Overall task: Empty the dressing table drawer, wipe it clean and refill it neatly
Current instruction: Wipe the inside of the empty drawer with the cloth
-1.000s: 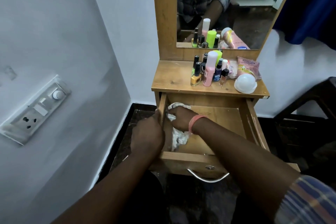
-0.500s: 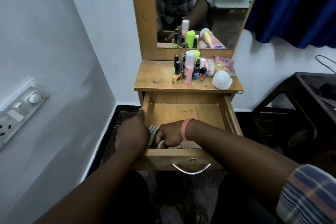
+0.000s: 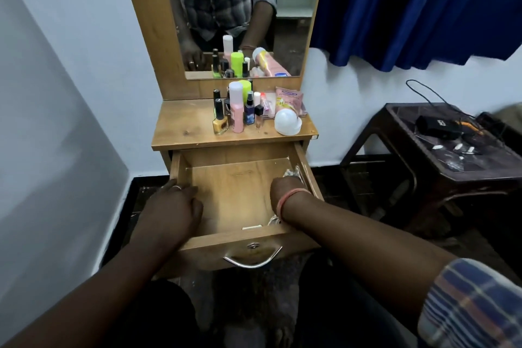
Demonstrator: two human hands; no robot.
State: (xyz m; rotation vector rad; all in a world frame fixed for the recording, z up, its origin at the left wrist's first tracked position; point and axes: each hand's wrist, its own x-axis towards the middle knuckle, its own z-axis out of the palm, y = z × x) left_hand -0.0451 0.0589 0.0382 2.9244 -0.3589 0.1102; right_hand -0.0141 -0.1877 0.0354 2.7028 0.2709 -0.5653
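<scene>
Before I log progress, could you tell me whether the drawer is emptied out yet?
Nearly: the open drawer shows bare wood, holding only the cloth under the right hand and a small white strip.

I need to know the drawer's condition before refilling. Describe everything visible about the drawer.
The drawer is light wood-look board, pulled well out under the tabletop. Its front carries a curved metal handle below a small round lock. The floor is almost bare; a small pale strip lies near the front wall. The left hand grips its left wall. The right hand presses a cloth along the right side.
</scene>
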